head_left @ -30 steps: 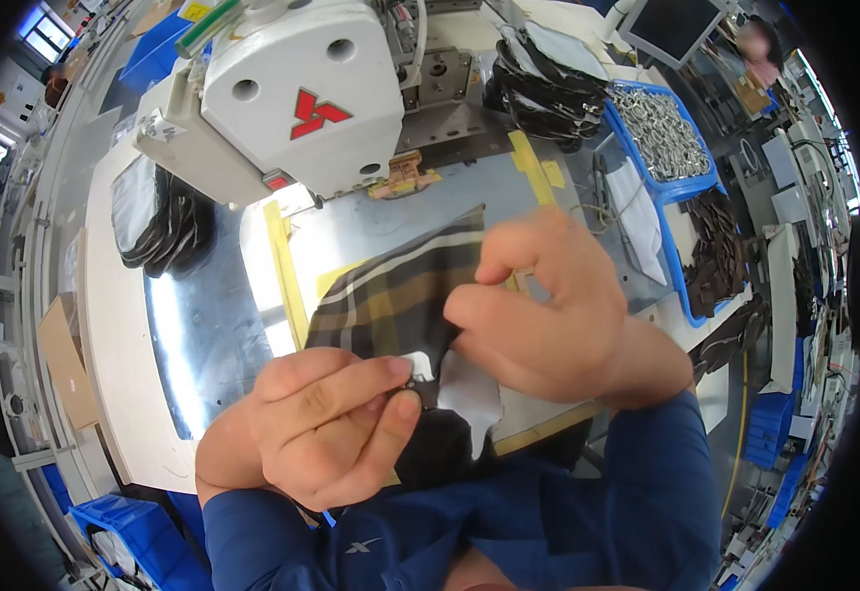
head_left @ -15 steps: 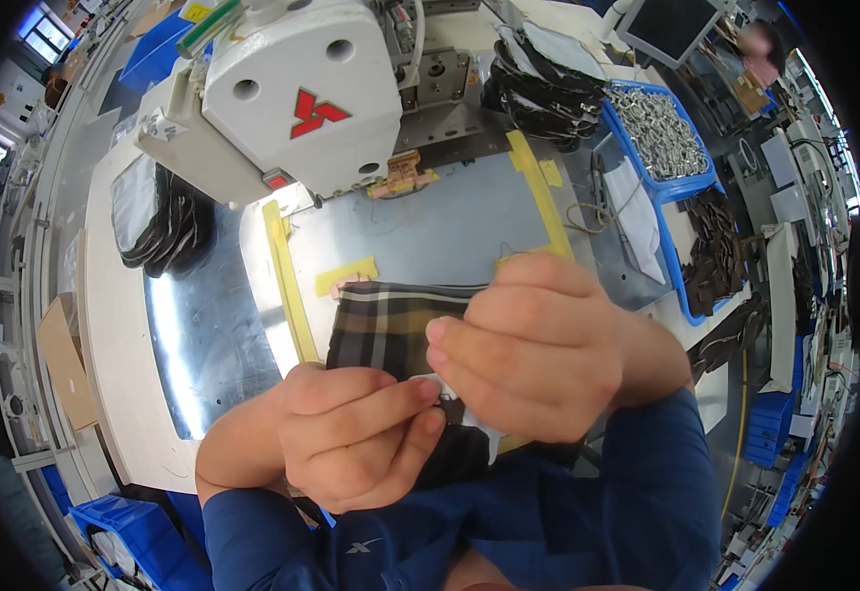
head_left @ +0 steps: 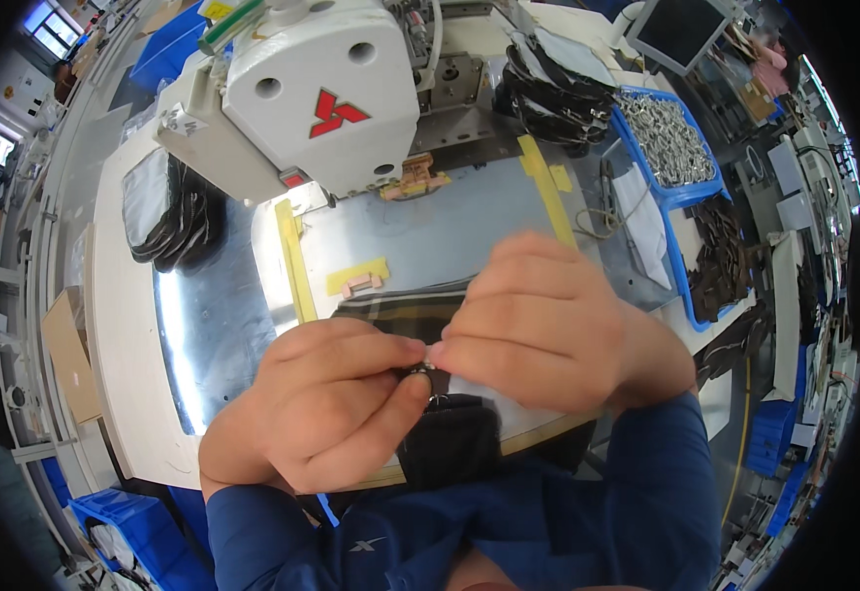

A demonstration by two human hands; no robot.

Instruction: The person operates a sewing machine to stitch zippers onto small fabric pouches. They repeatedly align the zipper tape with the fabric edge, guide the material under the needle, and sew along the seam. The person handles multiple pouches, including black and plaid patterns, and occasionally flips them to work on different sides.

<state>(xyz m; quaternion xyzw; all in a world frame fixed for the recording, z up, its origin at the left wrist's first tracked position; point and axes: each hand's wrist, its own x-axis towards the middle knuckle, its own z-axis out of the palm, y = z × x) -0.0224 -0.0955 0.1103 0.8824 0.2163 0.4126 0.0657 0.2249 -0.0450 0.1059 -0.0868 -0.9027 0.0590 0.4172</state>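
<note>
In front of my body, my left hand (head_left: 336,399) and my right hand (head_left: 543,330) meet fingertip to fingertip, both closed in a pinch. Between them shows a small silvery metal piece (head_left: 429,365) with a short brown fabric strip (head_left: 439,380) just below it. My fingers cover most of both, so their full shape is hidden. Beneath my hands lies striped dark brown and tan cloth (head_left: 400,307), its far edge on the machine's plate. A black cloth flap (head_left: 449,443) hangs nearer to me, with something white beside it under my right hand.
A white sewing machine head (head_left: 321,98) stands ahead over a metal plate (head_left: 420,231) edged with yellow tape. Stacked dark cloth pieces lie left (head_left: 169,212) and far right (head_left: 558,84). Blue bins hold silvery metal hardware (head_left: 664,138) and brown fabric strips (head_left: 720,256).
My hands have come together at the small metal piece, the left moving up and right. The striped cloth is more covered, and more of the black flap shows. The view has shifted slightly.
</note>
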